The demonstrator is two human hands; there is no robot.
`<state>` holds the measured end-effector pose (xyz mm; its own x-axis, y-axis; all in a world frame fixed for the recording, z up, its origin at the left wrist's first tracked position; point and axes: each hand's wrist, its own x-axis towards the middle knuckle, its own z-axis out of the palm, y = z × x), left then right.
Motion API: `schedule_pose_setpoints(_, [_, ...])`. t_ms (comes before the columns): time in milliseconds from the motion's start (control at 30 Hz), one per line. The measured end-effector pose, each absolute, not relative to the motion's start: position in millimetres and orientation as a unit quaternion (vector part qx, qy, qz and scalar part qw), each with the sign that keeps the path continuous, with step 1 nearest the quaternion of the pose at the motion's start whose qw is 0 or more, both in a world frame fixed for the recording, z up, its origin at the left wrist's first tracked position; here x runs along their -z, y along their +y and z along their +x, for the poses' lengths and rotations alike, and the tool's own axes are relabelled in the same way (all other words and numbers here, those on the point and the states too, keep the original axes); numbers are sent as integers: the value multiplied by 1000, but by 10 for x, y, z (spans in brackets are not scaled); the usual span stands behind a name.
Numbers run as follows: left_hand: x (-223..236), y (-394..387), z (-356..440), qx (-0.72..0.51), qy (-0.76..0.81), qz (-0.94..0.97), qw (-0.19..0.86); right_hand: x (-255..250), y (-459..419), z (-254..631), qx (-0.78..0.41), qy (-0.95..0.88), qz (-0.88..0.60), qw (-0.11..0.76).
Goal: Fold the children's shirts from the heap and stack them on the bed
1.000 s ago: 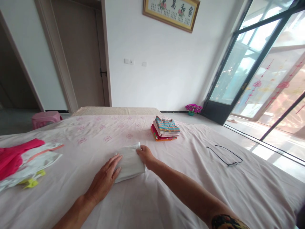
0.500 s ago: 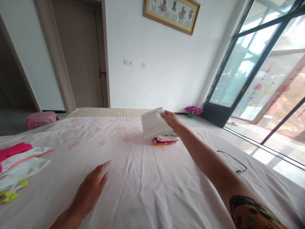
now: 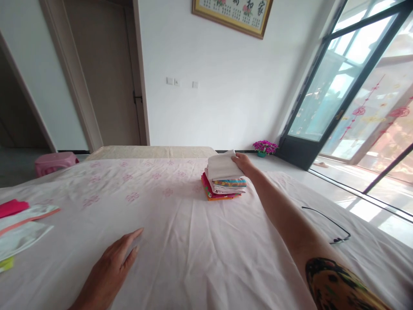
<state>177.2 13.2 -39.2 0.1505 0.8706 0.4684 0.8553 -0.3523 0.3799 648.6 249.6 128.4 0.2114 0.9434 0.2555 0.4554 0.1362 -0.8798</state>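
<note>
Neatly folded, a white cloth (image 3: 224,167) sat on top of a stack of clothes (image 3: 229,189), toward the far side of the pale pink sheet (image 3: 180,241). It looked plain and off-white, doubled into a flat, four-cornered bundle; whether its whole underside rested on the stack could not be told. Its longer side appeared to run left to right, the near edge slanting slightly away at the right end, and one far corner pointed away from the person. The right hand (image 3: 242,161) had its fingers pinched narrow on the bundle's right edge. Below, blue and yellow, whitish, red and orange layers showed. The left hand (image 3: 111,262) held nothing, its thumb and forefinger a little apart and aimed forward and to the right, near the sheet. Glasses (image 3: 338,240) lay right of the right forearm; a red cloth (image 3: 13,208) lay at far left.
</note>
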Motion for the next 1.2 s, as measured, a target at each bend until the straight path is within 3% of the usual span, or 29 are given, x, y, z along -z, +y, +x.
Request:
schedule_pose_setpoints(367, [448,168,1751,-312,560,768,0,-1221,2582,6628,-254,-583,-596,490])
schedule_pose_setpoints(600, [470,198,1760,-301,535,789,-7,-1141,2547,6557,-209,-596,-636,443])
schedule_pose_setpoints(967, [499,208,1753,-291,533,794,-3,-1283,2407,6373,-25,-597,-736,317])
schedule_pose_setpoints(1100, [480,192,1774,-290,535,794,3,-1291,2298,6062,82,-683,-695,208])
schedule_pose_setpoints(1200, [466,180,1786,-290,534,794,5,-1222,2274,5918,65,-733,-662,140])
